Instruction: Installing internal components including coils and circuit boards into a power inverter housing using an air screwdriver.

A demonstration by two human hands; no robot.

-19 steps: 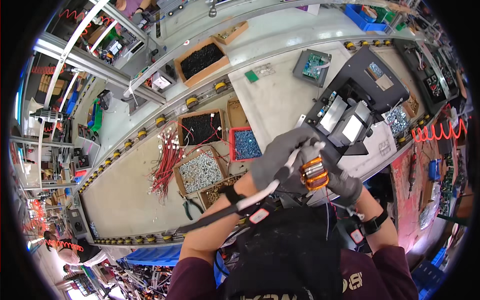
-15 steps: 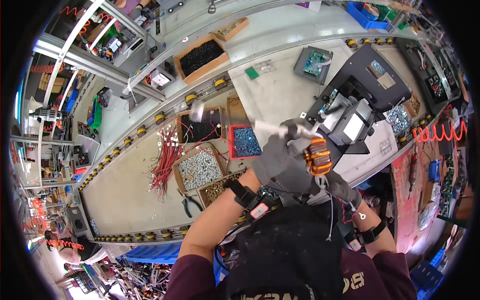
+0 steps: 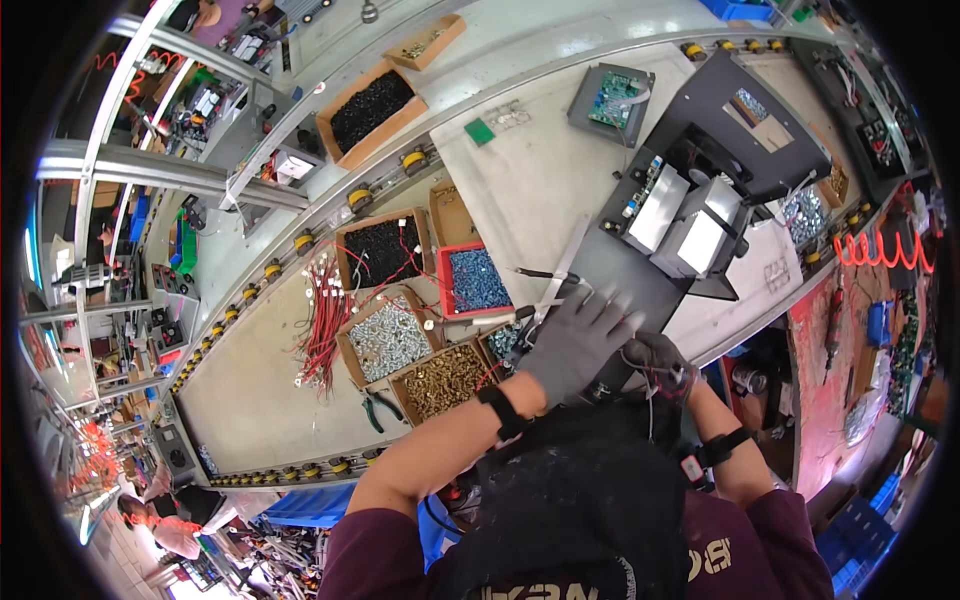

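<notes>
My left hand (image 3: 580, 345), in a grey glove, hangs over the near end of a dark metal panel (image 3: 625, 262), its fingers spread and nothing gripped in them. Close to its right, my gloved right hand (image 3: 660, 362) is curled around thin wires (image 3: 682, 378). What else lies in the right palm is hidden. A dark-sleeved cable end (image 3: 545, 274) sticks out beyond the left fingers. The panel belongs to an open dark unit bearing a silver block (image 3: 702, 240) and a fan (image 3: 700, 160). The orange-wound coil seen earlier does not show.
Left of my hands stand boxes of silver screws (image 3: 388, 340), brass fasteners (image 3: 440, 382) and black parts (image 3: 382, 252), plus a red bin (image 3: 447, 280) of blue pieces. Red wires (image 3: 322, 320) and pliers (image 3: 375, 412) lie farther left. A circuit-board tray (image 3: 612, 103) sits beyond.
The copper-coloured coil has gone from view between my hands. My left hand has come lower and spread its fingers; the blurred long object beside it is gone. My right hand has moved slightly left.
</notes>
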